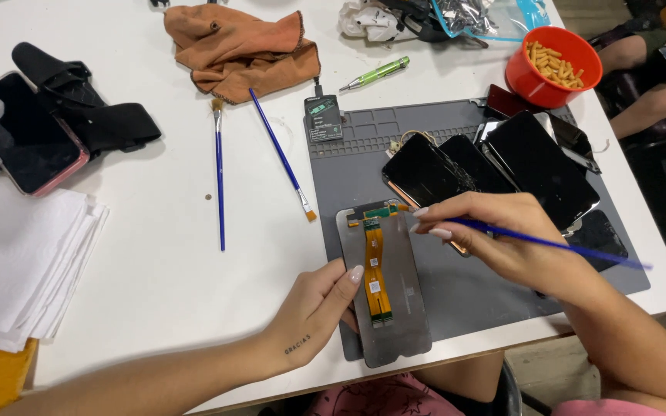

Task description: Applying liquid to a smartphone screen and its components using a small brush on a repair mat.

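Phone screen panel [387, 293], left hand [314, 312] steadying, right hand [502, 239] brushing

Blue brush [549, 244], grey screen panel [406, 308] with orange ribbon cable [375, 273].

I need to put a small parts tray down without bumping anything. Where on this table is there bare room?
The widest bare patch of white table lies between the paper stack and the two blue brushes. A smaller one sits below the brushes, left of the left hand. The grey mat is crowded: the screen panel, stacked phone screens and the right hand.
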